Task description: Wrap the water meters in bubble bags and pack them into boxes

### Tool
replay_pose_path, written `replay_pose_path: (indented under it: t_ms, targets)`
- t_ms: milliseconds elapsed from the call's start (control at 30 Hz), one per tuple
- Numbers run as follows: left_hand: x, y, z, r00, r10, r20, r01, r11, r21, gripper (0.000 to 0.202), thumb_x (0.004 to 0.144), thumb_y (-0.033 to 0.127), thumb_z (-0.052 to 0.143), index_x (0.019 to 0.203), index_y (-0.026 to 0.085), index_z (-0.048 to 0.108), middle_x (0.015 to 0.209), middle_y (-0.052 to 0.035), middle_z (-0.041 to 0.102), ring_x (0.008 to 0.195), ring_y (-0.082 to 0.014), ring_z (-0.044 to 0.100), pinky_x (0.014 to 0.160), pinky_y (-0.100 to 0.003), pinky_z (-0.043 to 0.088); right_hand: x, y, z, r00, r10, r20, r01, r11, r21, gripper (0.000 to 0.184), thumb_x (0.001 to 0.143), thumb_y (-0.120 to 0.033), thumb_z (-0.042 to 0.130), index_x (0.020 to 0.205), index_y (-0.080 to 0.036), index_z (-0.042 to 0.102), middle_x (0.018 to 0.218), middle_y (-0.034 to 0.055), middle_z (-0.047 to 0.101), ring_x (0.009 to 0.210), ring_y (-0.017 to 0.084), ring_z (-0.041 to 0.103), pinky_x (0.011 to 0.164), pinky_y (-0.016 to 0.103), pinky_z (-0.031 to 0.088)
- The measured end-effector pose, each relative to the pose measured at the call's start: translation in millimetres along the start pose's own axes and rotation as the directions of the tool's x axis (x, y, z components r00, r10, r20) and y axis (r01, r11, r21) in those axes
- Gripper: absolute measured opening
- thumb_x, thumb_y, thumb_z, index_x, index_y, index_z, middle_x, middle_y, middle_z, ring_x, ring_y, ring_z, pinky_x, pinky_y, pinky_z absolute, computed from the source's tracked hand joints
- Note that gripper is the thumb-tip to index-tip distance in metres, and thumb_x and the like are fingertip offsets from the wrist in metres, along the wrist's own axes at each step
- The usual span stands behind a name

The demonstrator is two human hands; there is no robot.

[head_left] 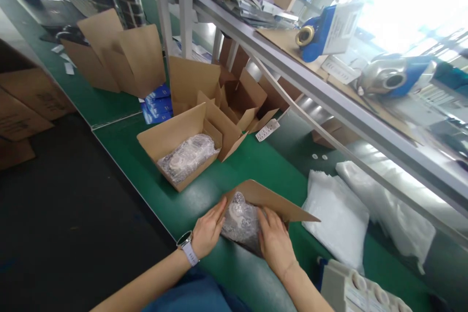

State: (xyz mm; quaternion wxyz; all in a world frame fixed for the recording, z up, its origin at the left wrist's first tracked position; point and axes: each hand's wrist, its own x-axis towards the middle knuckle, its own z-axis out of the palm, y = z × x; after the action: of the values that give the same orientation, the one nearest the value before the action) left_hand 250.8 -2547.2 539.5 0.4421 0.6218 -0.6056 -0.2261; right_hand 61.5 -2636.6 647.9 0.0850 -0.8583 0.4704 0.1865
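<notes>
A bubble-wrapped item sits in a small cardboard box at the front of the green bench, its far flap raised. My left hand has its fingers stretched along the box's left side, against the edge of the wrapped item. From the right, my right hand reaches into the box, its fingers spread and lying on the bubble wrap. The fingertips of that hand are partly hidden. Farther left, another open cardboard box holds a second bubble-wrapped item.
Several open cardboard boxes stand at the back, beside blue booklets. White plastic bags lie to the right, behind grey-white parts. A power strip rests under the shelf rail, which crosses overhead.
</notes>
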Motion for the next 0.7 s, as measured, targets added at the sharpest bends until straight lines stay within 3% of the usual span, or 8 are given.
replay_pose_path:
  t_ms: [100,200,333,433,500,567,633,700]
  targets:
    - [-1.5,1.2,1.9,0.998,0.029,0.061,-0.03,0.999,0.012,0.06,0.091,0.017,0.035,0.147,0.021,0.014,0.146,-0.0049,0.035,0.133,-0.0169,0.035,0.11,-0.035,0.035,-5.2,5.2,14.1,0.966,0.232,0.112,-0.238,0.97,0.046,0.058,0.083,-0.006,0.027,0.142,-0.004,0.026,0.142,0.0204,0.034,0.131,0.031,0.034,0.104,0.042,0.034]
    - [-5.8,3.6,2.3,0.993,0.036,0.116,-0.038,0.999,0.02,0.063,0.09,0.014,0.034,0.147,0.022,0.01,0.147,-0.0042,0.032,0.133,-0.0168,0.034,0.11,-0.034,0.035,5.3,11.4,20.6,0.937,0.287,0.2,-0.313,0.943,0.114,0.056,0.083,-0.005,0.024,0.139,-0.003,0.029,0.136,0.0242,0.038,0.124,0.031,0.043,0.102,0.041,0.035]
    - [-6.5,3.7,-0.5,0.987,0.021,0.159,-0.027,0.999,0.037,0.066,0.089,0.014,0.035,0.148,0.022,0.007,0.148,-0.0041,0.032,0.133,-0.0172,0.035,0.109,-0.034,0.036,4.5,22.5,3.1,0.939,0.22,0.264,-0.269,0.948,0.169,0.058,0.083,-0.011,0.037,0.14,-0.004,0.026,0.141,0.0232,0.032,0.122,0.025,0.047,0.104,0.033,0.035]
    - [-4.7,1.1,-2.1,0.983,0.034,0.183,-0.042,0.998,0.039,0.068,0.089,0.013,0.036,0.148,0.022,0.004,0.149,-0.0044,0.029,0.134,-0.0179,0.033,0.109,-0.035,0.036,-7.8,30.2,-23.1,0.911,0.099,0.4,-0.132,0.99,0.056,0.089,0.07,-0.017,0.063,0.144,-0.008,0.016,0.146,0.0246,0.026,0.117,0.032,0.051,0.099,0.038,0.041]
    - [-4.3,-0.6,-1.7,0.98,0.047,0.196,-0.055,0.998,0.036,0.069,0.088,0.013,0.036,0.148,0.022,0.003,0.15,-0.005,0.027,0.135,-0.0185,0.031,0.109,-0.036,0.035,-9.5,32.6,-37.6,0.896,0.126,0.425,-0.089,0.99,-0.106,0.079,0.069,-0.007,0.059,0.141,-0.009,0.028,0.134,0.0249,0.044,0.11,0.036,0.056,0.091,0.046,0.045]
    - [-4.5,-1.1,-0.2,0.977,0.052,0.208,-0.059,0.998,0.03,0.07,0.087,0.012,0.036,0.148,0.022,0.002,0.15,-0.0056,0.027,0.135,-0.0191,0.031,0.109,-0.037,0.036,-2.7,33.5,-45.2,0.906,0.195,0.375,-0.126,0.972,-0.199,0.057,0.075,0.001,0.042,0.131,-0.009,0.043,0.117,0.0239,0.058,0.102,0.036,0.061,0.084,0.049,0.047]
    - [-4.6,-0.3,1.6,0.975,0.052,0.217,-0.059,0.998,0.024,0.071,0.087,0.012,0.036,0.148,0.022,0.002,0.15,-0.0061,0.025,0.135,-0.0193,0.031,0.108,-0.038,0.036,7.7,35.1,-46.6,0.914,0.227,0.336,-0.172,0.967,-0.186,0.052,0.077,0.004,0.031,0.124,-0.008,0.049,0.11,0.0246,0.061,0.1,0.035,0.062,0.082,0.049,0.046]
    - [-4.1,1.0,2.7,0.972,0.055,0.226,-0.061,0.998,0.017,0.072,0.086,0.011,0.037,0.148,0.022,0.001,0.151,-0.0063,0.023,0.136,-0.0192,0.029,0.109,-0.038,0.036,13.9,38.7,-45.6,0.913,0.232,0.336,-0.194,0.971,-0.142,0.048,0.078,0.003,0.034,0.12,-0.009,0.053,0.108,0.0233,0.063,0.101,0.034,0.061,0.084,0.047,0.046]
